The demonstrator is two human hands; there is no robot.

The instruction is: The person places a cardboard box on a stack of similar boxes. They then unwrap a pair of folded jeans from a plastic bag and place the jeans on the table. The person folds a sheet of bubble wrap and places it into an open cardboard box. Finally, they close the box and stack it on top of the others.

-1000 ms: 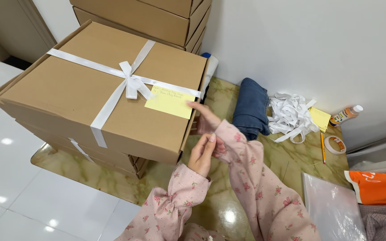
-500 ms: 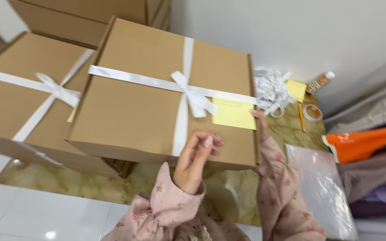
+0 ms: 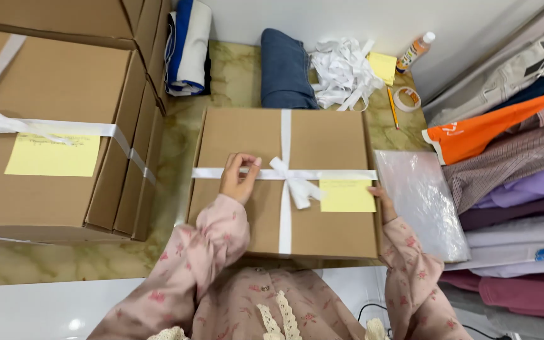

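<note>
Cardboard was the material of the flat box (image 3: 322, 220) that lay on the marbled floor directly in front of the person, tied crosswise with a white ribbon (image 3: 284, 208) knotted into a bow near the middle of the lid. The horizontal band of that ribbon was pinched between the fingers of the left hand (image 3: 238, 178), just left of the bow. The right hand (image 3: 382, 196) was pressed against the box's right edge, beside a yellow sticky note (image 3: 346, 195) stuck on the lid; only its fingertips were seen, so whether anything was gripped could not be told.

A clear plastic bag (image 3: 420, 208) was laid just right of the box, and beyond it a stack of folded clothes (image 3: 511, 170) was piled. Behind the box, folded blue denim (image 3: 283, 75), a heap of loose white ribbon (image 3: 342, 72), a yellow note pad (image 3: 383, 65), a small bottle (image 3: 415, 50), a pencil (image 3: 392, 108) and a tape roll (image 3: 405, 97) were set out. To the left, a larger ribboned box (image 3: 51, 189) bearing its own yellow note was stood, well apart.
</note>
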